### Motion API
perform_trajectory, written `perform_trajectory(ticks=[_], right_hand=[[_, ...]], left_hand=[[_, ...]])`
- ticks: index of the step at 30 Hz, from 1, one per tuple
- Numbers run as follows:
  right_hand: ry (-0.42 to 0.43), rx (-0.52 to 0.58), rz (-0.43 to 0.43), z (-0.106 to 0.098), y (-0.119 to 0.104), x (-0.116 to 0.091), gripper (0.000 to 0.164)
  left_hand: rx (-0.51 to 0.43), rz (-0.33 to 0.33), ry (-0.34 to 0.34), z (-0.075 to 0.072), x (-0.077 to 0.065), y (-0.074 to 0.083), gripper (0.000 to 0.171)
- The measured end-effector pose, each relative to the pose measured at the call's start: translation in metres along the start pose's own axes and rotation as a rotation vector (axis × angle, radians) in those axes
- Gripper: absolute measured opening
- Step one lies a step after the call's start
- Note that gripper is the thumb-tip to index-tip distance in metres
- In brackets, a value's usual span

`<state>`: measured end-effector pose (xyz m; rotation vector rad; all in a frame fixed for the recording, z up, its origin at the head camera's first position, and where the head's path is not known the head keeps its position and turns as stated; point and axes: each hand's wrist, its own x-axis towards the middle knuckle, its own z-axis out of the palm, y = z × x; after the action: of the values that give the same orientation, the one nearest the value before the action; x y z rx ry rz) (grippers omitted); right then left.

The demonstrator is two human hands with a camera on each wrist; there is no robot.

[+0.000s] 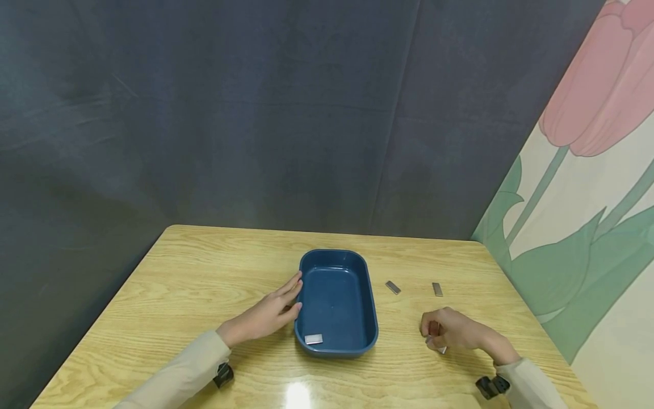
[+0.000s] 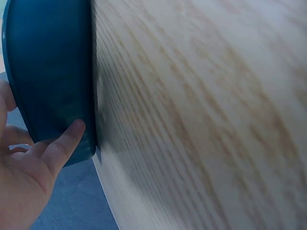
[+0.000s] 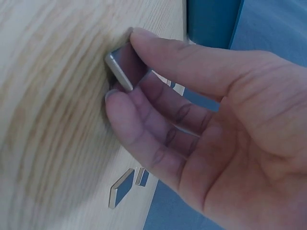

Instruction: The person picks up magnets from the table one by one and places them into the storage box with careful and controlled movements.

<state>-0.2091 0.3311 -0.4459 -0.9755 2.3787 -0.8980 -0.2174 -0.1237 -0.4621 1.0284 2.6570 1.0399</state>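
Note:
A dark blue rectangular bin (image 1: 334, 353) stands on the wooden table. Against its left side rests my left hand (image 1: 263, 319), fingers extended along the rim; the left wrist view has a fingertip on the bin's outer wall (image 2: 53, 72). Inside, at the near left corner, lies a small shiny metal block (image 1: 314, 339). To the right of the bin, my right hand (image 1: 457, 329) pinches another metal block (image 3: 127, 64) between thumb and fingers, at the tabletop and tilted. Beyond that hand lie two more flat metal blocks, one nearer the bin (image 1: 393, 287) and one farther right (image 1: 437, 289).
The light wooden tabletop (image 1: 199, 267) ends at a dark curtain (image 1: 265, 125) at the back. A wall with painted tulips (image 1: 587, 227) runs along the right side. Black wrist devices show at both sleeves.

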Motion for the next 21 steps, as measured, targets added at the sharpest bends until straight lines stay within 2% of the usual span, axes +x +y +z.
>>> perform_trajectory(ticks=[11,21], right_hand=[[-0.024,0.074,-0.05,0.0003,0.0021,-0.0019,0.009],[-0.012,0.069,-0.039,-0.0002,-0.0001,-0.0018,0.009]], left_hand=[[0.019,0.004,0.017,0.0006,0.0004,0.0002,0.058],[0.015,0.001,0.017,0.001,0.0005,-0.0001,0.058]])
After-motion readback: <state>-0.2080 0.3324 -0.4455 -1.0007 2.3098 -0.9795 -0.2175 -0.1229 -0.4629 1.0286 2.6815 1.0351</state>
